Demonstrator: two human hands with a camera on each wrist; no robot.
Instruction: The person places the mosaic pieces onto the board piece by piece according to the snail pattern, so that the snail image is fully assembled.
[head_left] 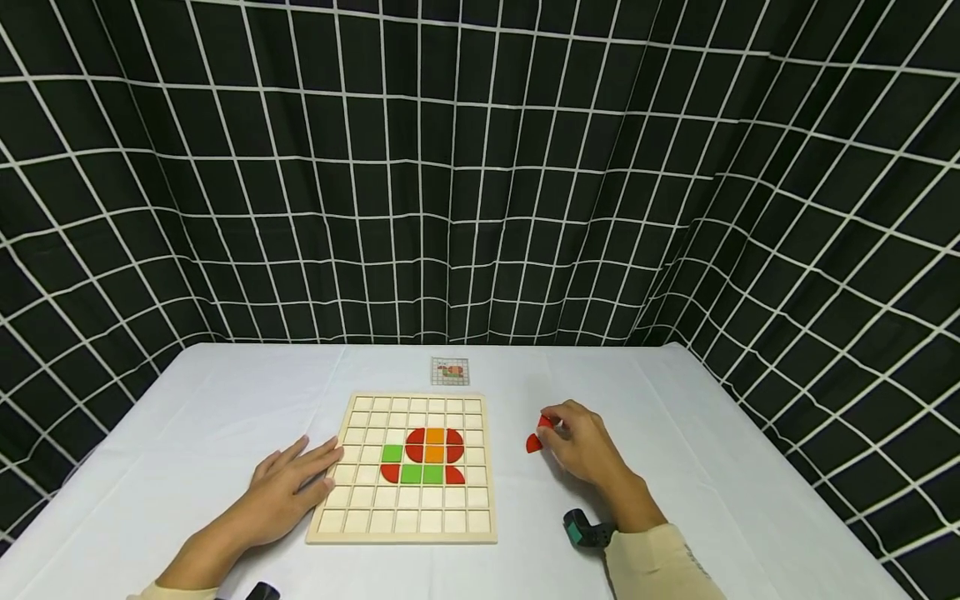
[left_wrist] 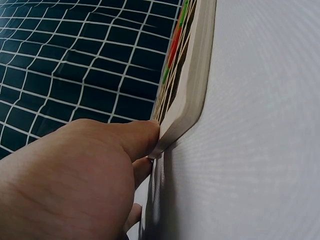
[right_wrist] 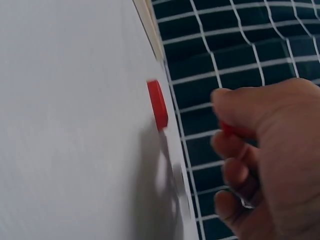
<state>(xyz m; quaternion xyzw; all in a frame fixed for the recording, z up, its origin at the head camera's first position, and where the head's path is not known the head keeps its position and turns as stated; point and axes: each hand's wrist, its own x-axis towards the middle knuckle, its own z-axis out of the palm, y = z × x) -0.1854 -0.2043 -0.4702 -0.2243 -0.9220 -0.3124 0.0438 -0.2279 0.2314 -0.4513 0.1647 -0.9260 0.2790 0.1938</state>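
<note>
A pale wooden grid board (head_left: pixel 405 521) lies on the white table. Red curved-edged pieces, orange squares and green squares (head_left: pixel 412 474) sit in cells near its middle. My left hand (head_left: pixel 288 492) rests against the board's left edge with fingers fairly straight; in the left wrist view its thumb (left_wrist: pixel 142 137) touches the rim near a corner. Right of the board, my right hand (head_left: pixel 581 442) pinches a red piece (head_left: pixel 545 422) between thumb and fingers, above the table. In the right wrist view fingers mostly hide that piece. Another red quarter-circle piece (head_left: pixel 533 443) lies on the table just below it.
Behind the board lies a small picture card (head_left: pixel 450 372) with a gridded coloured pattern. A black curtain with white grid lines (head_left: pixel 450 208) surrounds the table (head_left: pixel 675 467) at the back and sides. Each wrist wears a dark camera band (head_left: pixel 588 531).
</note>
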